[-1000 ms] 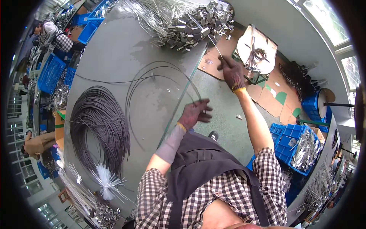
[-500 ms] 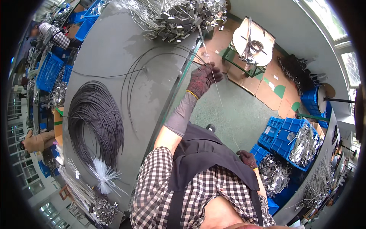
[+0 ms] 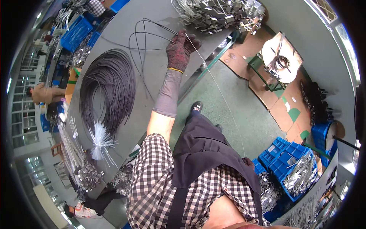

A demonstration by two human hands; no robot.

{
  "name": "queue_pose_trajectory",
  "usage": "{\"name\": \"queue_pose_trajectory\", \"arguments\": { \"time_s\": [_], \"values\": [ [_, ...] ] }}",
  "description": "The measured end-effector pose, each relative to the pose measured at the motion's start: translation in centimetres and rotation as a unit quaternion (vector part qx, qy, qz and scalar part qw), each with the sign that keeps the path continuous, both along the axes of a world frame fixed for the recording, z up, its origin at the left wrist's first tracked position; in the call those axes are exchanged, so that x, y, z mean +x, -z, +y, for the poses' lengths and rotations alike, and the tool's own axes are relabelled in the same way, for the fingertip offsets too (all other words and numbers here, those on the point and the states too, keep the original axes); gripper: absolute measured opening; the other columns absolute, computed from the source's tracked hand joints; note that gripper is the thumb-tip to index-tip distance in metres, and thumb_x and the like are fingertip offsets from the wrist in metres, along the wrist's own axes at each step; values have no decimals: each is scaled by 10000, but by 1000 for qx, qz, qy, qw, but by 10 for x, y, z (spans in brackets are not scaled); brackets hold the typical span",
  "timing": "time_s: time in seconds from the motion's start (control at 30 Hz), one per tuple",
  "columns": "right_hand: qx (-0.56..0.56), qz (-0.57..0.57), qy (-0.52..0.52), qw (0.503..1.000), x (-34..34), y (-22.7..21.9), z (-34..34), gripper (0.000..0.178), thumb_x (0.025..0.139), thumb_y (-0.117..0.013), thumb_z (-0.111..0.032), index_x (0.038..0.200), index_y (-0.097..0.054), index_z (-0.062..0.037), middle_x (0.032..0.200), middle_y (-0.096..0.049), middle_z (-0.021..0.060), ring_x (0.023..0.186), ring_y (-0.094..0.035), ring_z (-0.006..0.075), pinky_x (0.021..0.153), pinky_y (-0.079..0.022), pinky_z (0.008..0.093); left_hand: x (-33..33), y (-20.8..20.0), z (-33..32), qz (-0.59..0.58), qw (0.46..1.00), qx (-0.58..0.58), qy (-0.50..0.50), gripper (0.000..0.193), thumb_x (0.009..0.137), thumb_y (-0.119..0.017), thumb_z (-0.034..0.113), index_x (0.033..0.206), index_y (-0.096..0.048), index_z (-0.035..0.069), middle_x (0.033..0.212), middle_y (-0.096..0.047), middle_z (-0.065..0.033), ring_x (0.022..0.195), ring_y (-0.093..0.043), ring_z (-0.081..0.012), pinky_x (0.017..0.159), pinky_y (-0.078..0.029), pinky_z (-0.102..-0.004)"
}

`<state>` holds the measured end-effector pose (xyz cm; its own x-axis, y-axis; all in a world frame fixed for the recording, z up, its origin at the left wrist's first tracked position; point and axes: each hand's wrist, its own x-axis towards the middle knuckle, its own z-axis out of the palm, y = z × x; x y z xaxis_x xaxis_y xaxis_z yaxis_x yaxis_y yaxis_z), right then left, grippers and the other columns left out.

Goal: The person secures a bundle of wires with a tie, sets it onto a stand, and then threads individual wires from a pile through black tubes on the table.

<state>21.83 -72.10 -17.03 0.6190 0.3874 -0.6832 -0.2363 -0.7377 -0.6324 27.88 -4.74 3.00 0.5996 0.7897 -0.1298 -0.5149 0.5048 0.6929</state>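
My left hand [image 3: 180, 50], in a dark red-and-grey work glove, is over the grey table near its far edge. Its fingers are closed around several thin black cables [image 3: 144, 33], which loop away leftward across the tabletop. A thin pale wire [image 3: 218, 86] runs from the left hand's fingertips down to my right hand [image 3: 248, 163]. That hand is low beside my apron and mostly hidden, so its fingers cannot be made out. Left of the loops lies a large coil of black cable [image 3: 127, 86], with a white bristly bundle of ties [image 3: 100, 142] at its near end.
A heap of metal-ended pieces [image 3: 225, 17] covers the table's far end. To the right stands a green-framed stand with a white disc [image 3: 280, 57]. Blue crates [image 3: 291, 158] of silvery parts sit at the lower right. Another person [image 3: 85, 208] is at the lower left.
My left hand has moved from above the floor beside the table to over the tabletop, bringing the black cables with it. The right hand has slipped further behind the apron. The whole view has shifted.
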Motion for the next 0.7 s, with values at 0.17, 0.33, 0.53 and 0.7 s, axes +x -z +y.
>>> {"name": "queue_pose_trajectory", "arguments": {
  "time_s": [0.17,0.33,0.53,0.7],
  "values": [
    [17,-10,12,1000,7,-8,-1,168,930,-565,-155,1013,-688,-76,689,-639,39,619,-568,106,564,-463,283,-18,-2,23,14,998,-10,-67,298,938,-610,299,1179,-558,132,860,-669,-153,687,-667,-337,695,-578,-564],
    [11,-2,12,1000,10,-17,-2,165,933,-577,-172,1010,-688,-79,681,-633,51,601,-558,109,548,-451,286,-19,6,36,46,997,-1,-69,333,923,-631,323,1183,-553,130,838,-667,-149,651,-660,-329,671,-579,-565],
    [-74,-19,-83,994,19,-38,37,180,923,-589,-195,1037,-683,-93,790,-686,133,722,-648,176,635,-492,320,-26,51,39,66,993,-92,21,276,943,-604,269,1150,-548,96,838,-668,-155,701,-674,-339,706,-576,-590],
    [47,86,-44,994,23,-66,101,240,919,-584,-193,1091,-667,-47,924,-704,139,839,-653,178,738,-501,324,-41,107,21,26,981,-128,140,301,931,-615,249,1179,-544,93,1024,-652,-173,835,-675,-358,774,-565,-594]
  ]
}}
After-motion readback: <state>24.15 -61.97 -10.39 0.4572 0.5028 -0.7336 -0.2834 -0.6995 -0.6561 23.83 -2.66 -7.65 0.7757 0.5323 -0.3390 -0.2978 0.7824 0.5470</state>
